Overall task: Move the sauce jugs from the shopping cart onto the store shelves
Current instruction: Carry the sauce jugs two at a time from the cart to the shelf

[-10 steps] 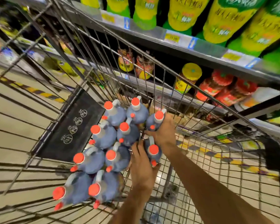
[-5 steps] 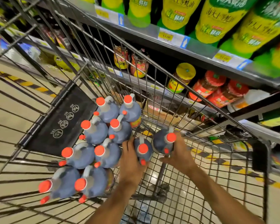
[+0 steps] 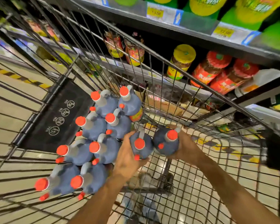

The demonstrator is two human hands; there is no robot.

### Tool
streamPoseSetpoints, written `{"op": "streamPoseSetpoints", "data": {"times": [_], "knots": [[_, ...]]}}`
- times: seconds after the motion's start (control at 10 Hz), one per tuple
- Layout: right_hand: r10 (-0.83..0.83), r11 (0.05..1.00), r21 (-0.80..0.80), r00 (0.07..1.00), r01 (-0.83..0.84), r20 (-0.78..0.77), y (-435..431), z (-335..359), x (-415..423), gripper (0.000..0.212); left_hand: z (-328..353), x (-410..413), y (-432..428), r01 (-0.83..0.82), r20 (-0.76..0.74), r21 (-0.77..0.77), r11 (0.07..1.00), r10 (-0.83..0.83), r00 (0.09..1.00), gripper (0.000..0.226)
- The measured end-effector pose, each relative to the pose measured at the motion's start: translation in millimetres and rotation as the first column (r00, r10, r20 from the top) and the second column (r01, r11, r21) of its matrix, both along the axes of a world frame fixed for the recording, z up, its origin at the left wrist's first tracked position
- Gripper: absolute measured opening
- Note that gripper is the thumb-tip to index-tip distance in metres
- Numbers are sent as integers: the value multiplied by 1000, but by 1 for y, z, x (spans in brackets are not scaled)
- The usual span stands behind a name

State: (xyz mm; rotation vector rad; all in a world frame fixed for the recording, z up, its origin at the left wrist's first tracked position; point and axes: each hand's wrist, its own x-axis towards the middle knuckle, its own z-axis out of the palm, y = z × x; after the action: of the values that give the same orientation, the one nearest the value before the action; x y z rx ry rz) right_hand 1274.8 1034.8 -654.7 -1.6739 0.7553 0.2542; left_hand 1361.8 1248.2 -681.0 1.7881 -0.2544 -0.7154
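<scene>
Several dark sauce jugs (image 3: 94, 126) with red caps stand packed together in the wire shopping cart (image 3: 192, 188). My left hand (image 3: 128, 156) is wrapped around one jug (image 3: 141, 146) at the right edge of the group. My right hand (image 3: 187, 147) holds another jug (image 3: 166, 143) from its right side, lifted a little apart from the rest. Both held jugs are still inside the cart. The store shelves (image 3: 197, 92) run behind the cart's far rim.
Jars with red and yellow lids (image 3: 183, 62) fill the middle shelf; green and yellow bottles (image 3: 252, 12) stand on the top one. A black child-seat flap (image 3: 61, 115) closes the cart's left end. A cardboard box (image 3: 163, 104) sits on the low shelf.
Both hands have drawn their jugs to the right, away from the packed group. The right hand's jug has risen and sits closer to the left hand's jug.
</scene>
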Motion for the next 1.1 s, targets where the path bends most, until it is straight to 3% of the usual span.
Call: {"op": "streamPoseSetpoints", "data": {"times": [0.1,0.2,0.3,0.4,0.5,0.6,0.7,0.8,0.9,1.0,1.1], "knots": [[-106,993,-47,993,108,44,18,8,-13,25,4,-4,-1,21,59,40,999,-23,998,95],[-236,956,-159,968,247,81,53,3,-31,34,13,-16,-8,1,147,85,996,-14,989,95],[-395,892,-174,907,416,143,66,-7,-35,81,18,-30,-23,-143,143,168,975,119,983,87],[-316,904,-252,937,344,146,53,2,-43,88,14,-34,-32,-237,82,99,966,230,970,72],[-242,939,-232,967,255,84,30,-9,-46,83,10,-35,-32,-187,120,146,971,170,978,74],[-287,947,-129,955,295,76,22,-2,-36,82,3,-32,-26,-82,50,115,990,76,996,83],[-347,934,-41,929,354,127,14,20,-33,81,25,-23,-22,71,-70,136,988,-62,996,88],[-355,932,-14,919,362,172,13,64,-38,80,70,-25,-18,41,-129,84,996,-30,991,108],[-385,921,44,883,388,269,15,131,-39,77,134,-36,-22,-64,-198,14,998,66,978,111],[-399,906,1,855,423,332,24,209,-36,73,193,-37,-28,-105,-204,2,995,103,973,75],[-358,884,-144,844,444,400,37,278,-38,65,238,-28,-24,-80,-231,-182,980,37,972,15]]}}
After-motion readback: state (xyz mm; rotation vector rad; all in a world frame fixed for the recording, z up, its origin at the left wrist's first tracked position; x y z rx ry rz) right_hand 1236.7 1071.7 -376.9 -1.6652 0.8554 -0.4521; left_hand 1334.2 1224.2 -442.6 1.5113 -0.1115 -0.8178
